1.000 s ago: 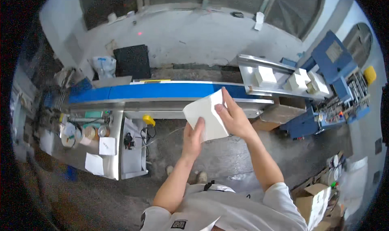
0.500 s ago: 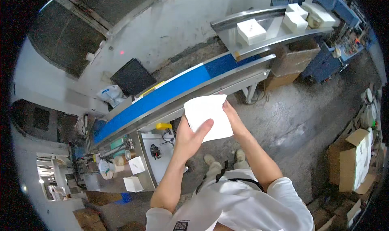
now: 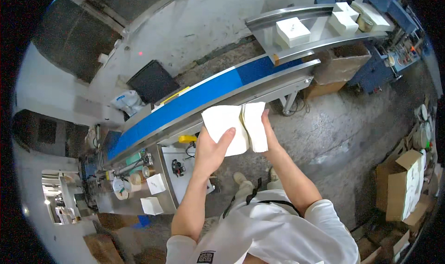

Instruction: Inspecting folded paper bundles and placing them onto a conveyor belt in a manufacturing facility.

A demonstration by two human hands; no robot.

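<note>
A thick stack of white paper (image 3: 225, 127) is between my hands, over the floor in front of the blue conveyor belt (image 3: 204, 99). It is parted by a dark gap into a wide left part and a narrower right part. My left hand (image 3: 209, 153) is closed on the left part, thumb lying across the top face and the other fingers hidden beneath. At the right edge, my right hand (image 3: 270, 132) grips the narrower part; most of its fingers are behind the paper.
A metal table (image 3: 315, 44) at the far right bears several white paper stacks. Two white stacks, tape rolls and a tool lie on the side bench (image 3: 168, 190) at left. A yellow-handled tool (image 3: 187, 139) is near the belt. An open cardboard box (image 3: 398, 185) stands at right.
The white stack has gone from one closed block to two parts with a gap between them. My right hand has shifted slightly right and upright along its edge.
</note>
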